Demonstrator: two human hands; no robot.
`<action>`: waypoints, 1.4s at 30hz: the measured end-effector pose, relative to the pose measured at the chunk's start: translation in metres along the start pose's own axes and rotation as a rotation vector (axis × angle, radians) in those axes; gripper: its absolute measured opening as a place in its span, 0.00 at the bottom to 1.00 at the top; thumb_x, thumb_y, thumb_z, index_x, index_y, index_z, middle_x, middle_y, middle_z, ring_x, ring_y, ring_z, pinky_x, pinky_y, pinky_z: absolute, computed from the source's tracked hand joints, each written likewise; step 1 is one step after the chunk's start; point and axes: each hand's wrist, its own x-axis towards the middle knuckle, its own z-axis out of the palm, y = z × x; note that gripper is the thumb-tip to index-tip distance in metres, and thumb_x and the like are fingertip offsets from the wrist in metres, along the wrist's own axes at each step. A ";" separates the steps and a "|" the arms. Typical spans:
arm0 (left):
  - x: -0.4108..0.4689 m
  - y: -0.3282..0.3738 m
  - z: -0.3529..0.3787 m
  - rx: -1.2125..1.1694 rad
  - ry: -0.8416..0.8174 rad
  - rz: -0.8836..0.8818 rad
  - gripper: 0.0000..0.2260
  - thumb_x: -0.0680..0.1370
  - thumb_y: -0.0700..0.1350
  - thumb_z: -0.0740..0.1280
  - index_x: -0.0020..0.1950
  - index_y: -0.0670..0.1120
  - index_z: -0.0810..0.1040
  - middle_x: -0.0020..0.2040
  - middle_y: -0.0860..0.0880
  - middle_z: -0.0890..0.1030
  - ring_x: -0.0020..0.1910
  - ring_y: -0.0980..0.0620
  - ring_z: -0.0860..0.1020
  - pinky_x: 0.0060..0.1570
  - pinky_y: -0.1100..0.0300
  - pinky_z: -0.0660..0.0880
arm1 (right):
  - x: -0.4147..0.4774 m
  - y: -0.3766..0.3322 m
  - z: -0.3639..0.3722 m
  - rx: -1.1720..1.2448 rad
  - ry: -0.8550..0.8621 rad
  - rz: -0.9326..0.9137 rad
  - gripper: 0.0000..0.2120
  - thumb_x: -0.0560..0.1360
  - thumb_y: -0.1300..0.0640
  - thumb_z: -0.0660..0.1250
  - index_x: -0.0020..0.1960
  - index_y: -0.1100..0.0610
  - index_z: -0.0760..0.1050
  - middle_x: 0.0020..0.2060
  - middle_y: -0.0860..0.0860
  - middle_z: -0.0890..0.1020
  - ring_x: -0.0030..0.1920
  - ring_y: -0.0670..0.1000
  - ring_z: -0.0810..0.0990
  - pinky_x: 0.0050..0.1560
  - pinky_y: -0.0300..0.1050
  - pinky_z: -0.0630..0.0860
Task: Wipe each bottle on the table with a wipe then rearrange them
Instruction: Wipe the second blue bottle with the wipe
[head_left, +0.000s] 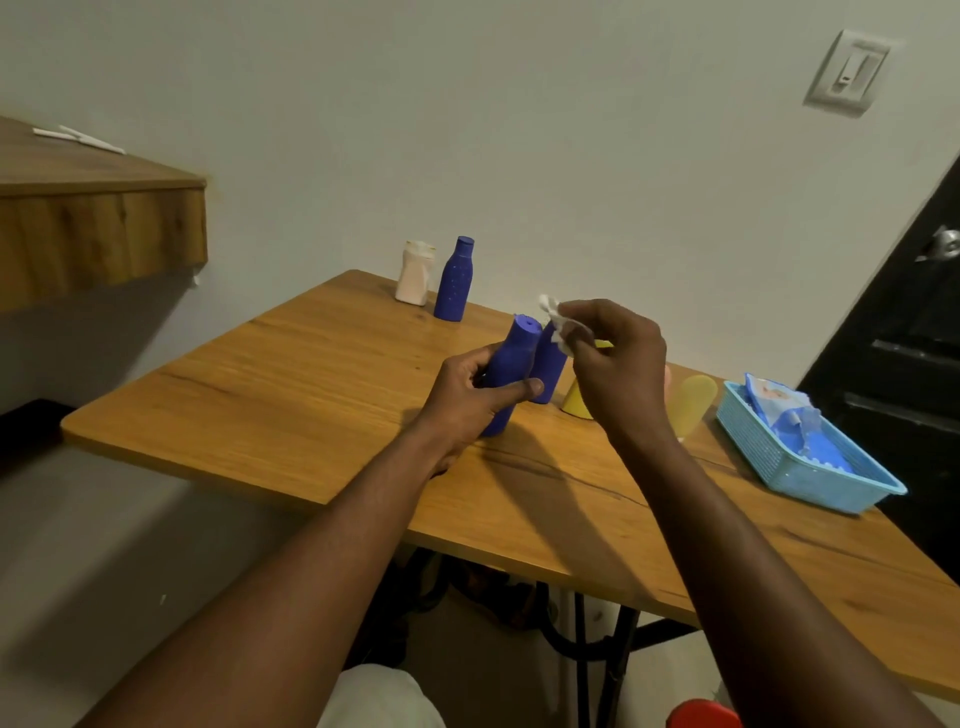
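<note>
My left hand (470, 397) grips a blue bottle (514, 358), tilted, above the wooden table (291, 395). My right hand (618, 364) pinches a crumpled white wipe (557, 323) just right of that bottle's top. A second blue bottle (549, 369) stands right behind the held one. Further back near the wall stand a third blue bottle (454, 280) and a white bottle (414, 273). A yellow bottle (575, 401) is partly hidden behind my right hand, and another yellow bottle (690, 405) stands to its right.
A light blue basket (779, 467) holding a pack of wipes (776, 405) sits at the table's right edge. A wooden shelf (98, 234) juts out at the left. A dark door (904, 338) stands on the right.
</note>
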 end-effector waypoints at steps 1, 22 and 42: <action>0.000 0.000 0.000 0.001 -0.001 -0.001 0.21 0.74 0.46 0.80 0.66 0.50 0.82 0.58 0.53 0.86 0.61 0.52 0.82 0.68 0.45 0.77 | 0.000 0.000 0.002 0.035 -0.009 0.010 0.11 0.79 0.63 0.68 0.59 0.54 0.83 0.52 0.44 0.85 0.53 0.41 0.81 0.52 0.42 0.82; 0.008 -0.003 0.005 -0.102 0.000 -0.055 0.17 0.85 0.54 0.65 0.72 0.52 0.69 0.59 0.46 0.83 0.55 0.49 0.85 0.59 0.49 0.82 | -0.050 0.034 0.041 0.148 -0.121 0.206 0.09 0.76 0.58 0.74 0.56 0.55 0.82 0.47 0.46 0.85 0.47 0.44 0.84 0.52 0.49 0.84; 0.012 -0.003 0.008 -0.257 0.023 -0.105 0.15 0.86 0.55 0.62 0.67 0.48 0.77 0.54 0.45 0.85 0.52 0.47 0.84 0.59 0.48 0.81 | -0.049 0.023 0.041 -0.048 -0.172 0.058 0.03 0.75 0.57 0.73 0.48 0.54 0.82 0.46 0.47 0.83 0.48 0.45 0.80 0.48 0.49 0.81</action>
